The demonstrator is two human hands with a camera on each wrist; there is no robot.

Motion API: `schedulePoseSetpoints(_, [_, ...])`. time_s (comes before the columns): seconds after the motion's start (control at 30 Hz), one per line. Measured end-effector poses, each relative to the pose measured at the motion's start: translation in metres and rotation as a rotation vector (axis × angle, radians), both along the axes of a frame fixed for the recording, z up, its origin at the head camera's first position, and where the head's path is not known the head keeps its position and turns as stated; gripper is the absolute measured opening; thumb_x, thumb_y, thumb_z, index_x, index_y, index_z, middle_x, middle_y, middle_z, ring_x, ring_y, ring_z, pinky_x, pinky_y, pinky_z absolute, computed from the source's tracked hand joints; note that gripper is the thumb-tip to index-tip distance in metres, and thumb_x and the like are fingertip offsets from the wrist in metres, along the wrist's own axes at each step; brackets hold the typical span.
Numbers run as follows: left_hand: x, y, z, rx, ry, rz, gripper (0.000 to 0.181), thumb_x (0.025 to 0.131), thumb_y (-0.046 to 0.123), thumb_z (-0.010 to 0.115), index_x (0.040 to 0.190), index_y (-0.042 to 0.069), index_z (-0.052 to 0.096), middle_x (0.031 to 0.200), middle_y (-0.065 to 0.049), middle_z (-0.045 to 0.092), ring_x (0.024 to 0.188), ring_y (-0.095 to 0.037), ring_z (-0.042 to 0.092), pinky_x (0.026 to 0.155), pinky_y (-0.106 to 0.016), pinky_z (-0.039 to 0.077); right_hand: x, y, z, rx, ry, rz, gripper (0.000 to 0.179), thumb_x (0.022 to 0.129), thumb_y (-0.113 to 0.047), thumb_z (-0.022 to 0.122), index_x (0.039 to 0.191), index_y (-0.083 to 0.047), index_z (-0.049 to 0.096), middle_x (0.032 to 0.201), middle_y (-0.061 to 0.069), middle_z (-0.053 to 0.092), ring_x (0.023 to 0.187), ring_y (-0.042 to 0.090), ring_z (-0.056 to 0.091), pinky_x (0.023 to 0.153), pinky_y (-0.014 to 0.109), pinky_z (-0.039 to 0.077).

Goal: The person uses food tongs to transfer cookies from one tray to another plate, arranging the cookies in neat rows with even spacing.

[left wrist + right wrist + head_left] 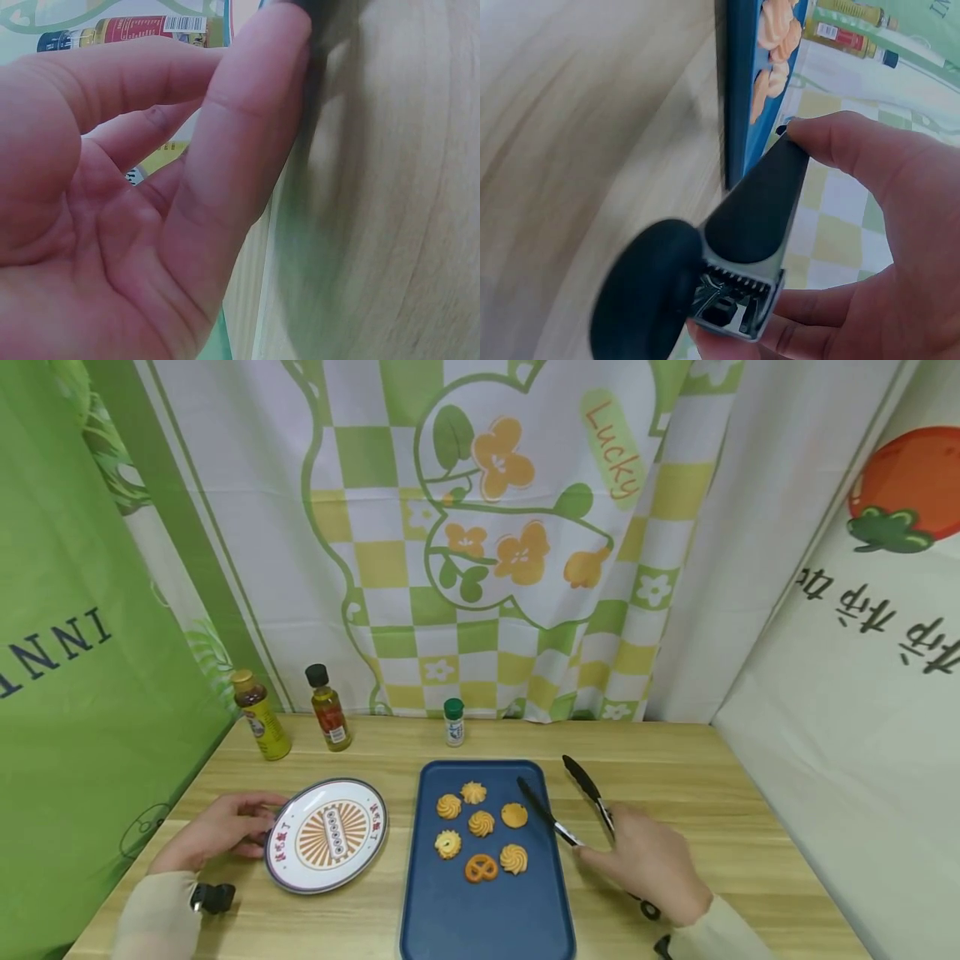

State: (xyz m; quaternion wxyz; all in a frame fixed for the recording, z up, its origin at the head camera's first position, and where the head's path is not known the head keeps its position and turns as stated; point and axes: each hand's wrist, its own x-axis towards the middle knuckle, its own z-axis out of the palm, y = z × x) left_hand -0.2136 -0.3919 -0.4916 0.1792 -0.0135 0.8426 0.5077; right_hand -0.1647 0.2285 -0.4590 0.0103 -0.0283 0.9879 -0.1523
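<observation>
My left hand (228,828) grips the left rim of a round white plate (367,852) with a blue edge and a sunburst print. In the left wrist view, curled fingers (225,150) hide most of that plate. My right hand (648,860) holds black-and-silver tongs (588,785), their arms spread apart. One tong tip is over the blue tray (487,918), close to a flat round cookie (514,815); the other is past the tray's right edge. Several swirled cookies (481,823) and a pretzel (481,868) lie on the tray. The right wrist view shows the tongs' hinge end (735,300) up close.
A yellow-labelled bottle (262,718) and a black-capped oil bottle (328,714) stand at the back left. Behind the tray is a small green-capped shaker (453,722). Printed curtains (525,660) border the wooden table (675,760) at the back and sides.
</observation>
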Motion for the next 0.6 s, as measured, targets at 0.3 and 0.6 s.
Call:
schedulePoseSetpoints(0.3, [0.0, 0.0, 0.0, 0.004, 0.003, -0.007, 0.055, 0.108, -0.003, 0.059, 0.16, -0.015, 0.045, 0.119, -0.018, 0.066, 0.091, -0.023, 0.072, 0.076, -0.035, 0.075, -0.005, -0.021, -0.001, 0.01, 0.037, 0.071, 0.084, 0.084, -0.064, 0.089, 0.137, 0.0, 0.073, 0.095, 0.007, 0.078, 0.068, 0.017, 0.064, 0.048, 0.036, 0.052])
schedulePoseSetpoints(0.6, [-0.001, -0.003, -0.005, 0.018, 0.003, -0.012, 0.055, 0.108, -0.003, 0.06, 0.159, -0.015, 0.046, 0.117, -0.016, 0.066, 0.089, -0.022, 0.072, 0.075, -0.034, 0.075, -0.011, -0.043, 0.001, 0.032, 0.036, 0.125, 0.084, 0.081, -0.063, 0.092, 0.134, -0.001, 0.074, 0.112, 0.012, 0.082, 0.08, 0.022, 0.073, 0.057, 0.042, 0.061])
